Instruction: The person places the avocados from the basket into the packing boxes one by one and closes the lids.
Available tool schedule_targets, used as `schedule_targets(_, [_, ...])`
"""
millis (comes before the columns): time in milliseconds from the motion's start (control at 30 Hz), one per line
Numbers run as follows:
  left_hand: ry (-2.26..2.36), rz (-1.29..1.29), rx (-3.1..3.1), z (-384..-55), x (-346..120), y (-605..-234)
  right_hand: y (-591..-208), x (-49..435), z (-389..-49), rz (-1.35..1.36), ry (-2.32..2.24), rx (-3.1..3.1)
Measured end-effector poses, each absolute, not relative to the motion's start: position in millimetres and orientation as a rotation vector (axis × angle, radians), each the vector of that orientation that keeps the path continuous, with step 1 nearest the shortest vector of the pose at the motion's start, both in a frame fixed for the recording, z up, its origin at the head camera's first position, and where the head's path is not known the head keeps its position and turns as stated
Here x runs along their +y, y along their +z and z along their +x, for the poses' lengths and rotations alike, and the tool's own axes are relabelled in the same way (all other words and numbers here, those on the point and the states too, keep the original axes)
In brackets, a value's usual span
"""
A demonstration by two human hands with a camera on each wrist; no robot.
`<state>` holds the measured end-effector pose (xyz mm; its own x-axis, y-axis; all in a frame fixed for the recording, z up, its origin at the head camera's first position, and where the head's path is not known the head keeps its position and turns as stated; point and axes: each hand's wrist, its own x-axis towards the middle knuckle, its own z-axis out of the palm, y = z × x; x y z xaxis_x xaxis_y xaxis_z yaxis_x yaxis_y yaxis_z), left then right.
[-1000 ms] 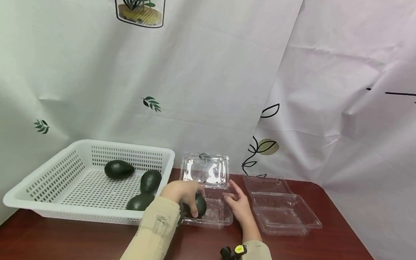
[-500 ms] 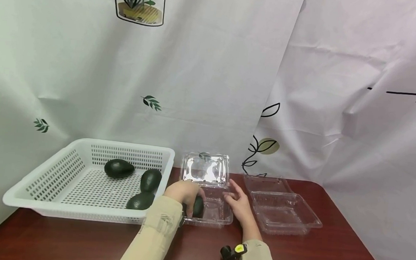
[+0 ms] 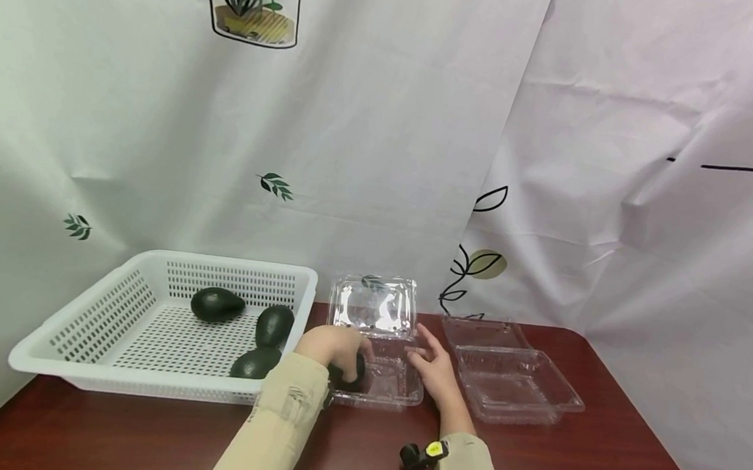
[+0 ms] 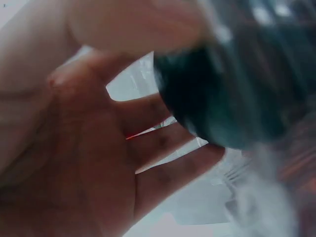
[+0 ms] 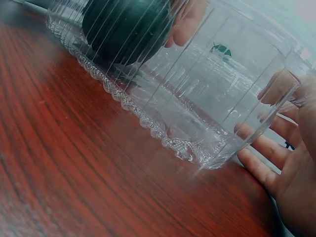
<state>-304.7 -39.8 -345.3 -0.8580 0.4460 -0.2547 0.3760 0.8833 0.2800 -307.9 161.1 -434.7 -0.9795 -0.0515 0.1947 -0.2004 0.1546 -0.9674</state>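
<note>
In the head view my left hand reaches into the left side of a clear plastic clamshell container. It holds a dark green avocado low inside the base, with the thumb on one side and the fingers round the other in the left wrist view. Part of the avocado is hidden beneath the hand. At the container's right edge my right hand grips the wall; its thumb hooks over the rim and its fingers lie spread along the outside. The raised lid stands at the back.
On the left sits a white perforated basket with an avocado near its back and two more, one above the other, at its right. Another opened clear container stands right of my right hand. A white patterned curtain hangs behind the table.
My left hand has lowered the avocado into the left part of the container and shifted it slightly left. The right hand stays at the container's edge.
</note>
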Motion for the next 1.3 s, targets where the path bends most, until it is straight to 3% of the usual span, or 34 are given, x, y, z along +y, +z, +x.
schedule_targets(1300, [0.368, 0.582, 2.817, -305, -38, -340, -454, 166, -323, 0.250, 1.948, -2.293])
